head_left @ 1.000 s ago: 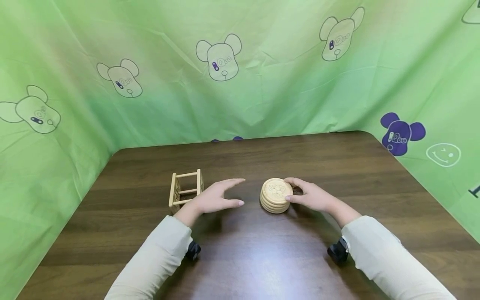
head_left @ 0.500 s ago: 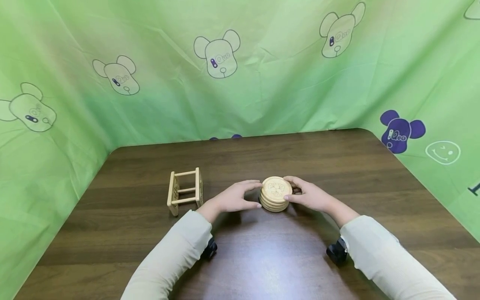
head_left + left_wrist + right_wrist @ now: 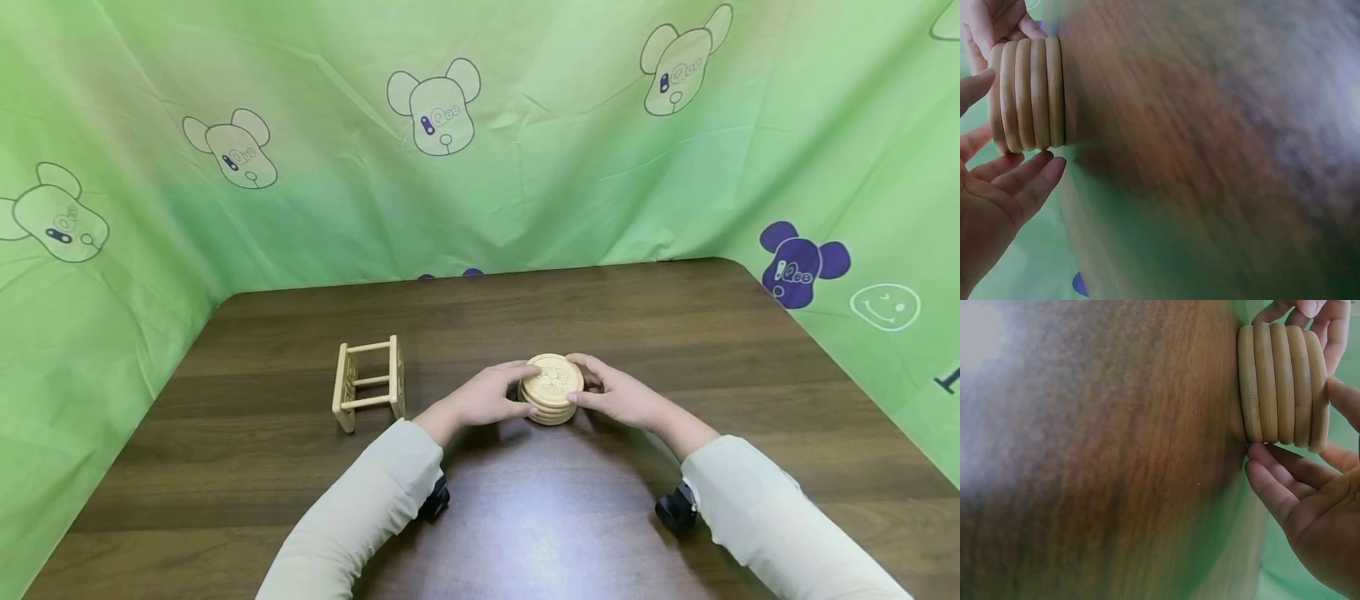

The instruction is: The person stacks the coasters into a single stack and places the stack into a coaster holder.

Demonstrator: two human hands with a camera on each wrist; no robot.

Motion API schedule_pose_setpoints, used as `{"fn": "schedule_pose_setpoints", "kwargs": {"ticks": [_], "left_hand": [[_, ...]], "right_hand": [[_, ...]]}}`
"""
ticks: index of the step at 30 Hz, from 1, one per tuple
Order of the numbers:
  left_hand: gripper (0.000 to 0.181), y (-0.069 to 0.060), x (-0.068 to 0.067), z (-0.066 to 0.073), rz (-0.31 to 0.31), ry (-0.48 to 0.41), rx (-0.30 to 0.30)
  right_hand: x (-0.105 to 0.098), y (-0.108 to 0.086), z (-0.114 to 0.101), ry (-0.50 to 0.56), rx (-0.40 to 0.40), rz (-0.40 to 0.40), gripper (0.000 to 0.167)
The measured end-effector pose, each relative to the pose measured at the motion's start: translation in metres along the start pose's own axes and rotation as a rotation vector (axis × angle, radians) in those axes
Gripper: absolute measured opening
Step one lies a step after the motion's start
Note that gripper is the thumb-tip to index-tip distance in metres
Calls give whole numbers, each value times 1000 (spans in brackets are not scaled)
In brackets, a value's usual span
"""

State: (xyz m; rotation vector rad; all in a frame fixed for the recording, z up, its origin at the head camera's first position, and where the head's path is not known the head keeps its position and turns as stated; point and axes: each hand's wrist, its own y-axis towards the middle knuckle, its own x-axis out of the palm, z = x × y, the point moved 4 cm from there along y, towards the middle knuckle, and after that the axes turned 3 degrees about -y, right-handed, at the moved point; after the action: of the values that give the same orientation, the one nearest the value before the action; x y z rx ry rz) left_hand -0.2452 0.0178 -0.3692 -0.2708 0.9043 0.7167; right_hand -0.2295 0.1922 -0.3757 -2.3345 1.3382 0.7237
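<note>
A stack of several round, pale wooden coasters (image 3: 553, 385) stands on the brown table; the top one carries a carved citrus-like pattern. From its right side my right hand (image 3: 618, 393) holds the stack, thumb at the front and index finger behind. My left hand (image 3: 486, 398) grips the stack from the left, with a finger over the top coaster's rim and the thumb at the front. In the left wrist view, that hand's fingers lie along the side of the coasters (image 3: 1025, 97). The right wrist view shows the right thumb touching the outermost coaster (image 3: 1317, 394).
A small wooden rack (image 3: 370, 402) with crossbars stands to the left of the stack, apart from both hands. Beyond the table (image 3: 675, 317) hangs a green cloth (image 3: 525, 167) printed with cartoon heads. Both wrists carry black cameras.
My left hand has moved right, from beside the rack to the coaster stack, and closed in on it. The right hand has stayed at the stack, and the coasters stand where they were.
</note>
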Motion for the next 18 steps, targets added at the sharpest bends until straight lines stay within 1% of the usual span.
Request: {"fn": "schedule_pose_setpoints", "kwargs": {"ticks": [5, 11, 14, 16, 18], "left_hand": [[54, 4, 1, 2, 24, -17, -49], [47, 8, 4, 2, 107, -76, -114], [46, 9, 5, 2, 138, -106, -150], [47, 9, 5, 1, 150, -142, -190], [49, 8, 6, 0, 152, -220, -243]], "right_hand": [[0, -1, 0, 27, 18, -12, 60], [0, -3, -2, 21, 52, -29, 61], [1, -4, -4, 11, 61, -32, 62], [1, -4, -4, 17, 64, -34, 63], [1, -3, -4, 36, 67, -34, 63]]}}
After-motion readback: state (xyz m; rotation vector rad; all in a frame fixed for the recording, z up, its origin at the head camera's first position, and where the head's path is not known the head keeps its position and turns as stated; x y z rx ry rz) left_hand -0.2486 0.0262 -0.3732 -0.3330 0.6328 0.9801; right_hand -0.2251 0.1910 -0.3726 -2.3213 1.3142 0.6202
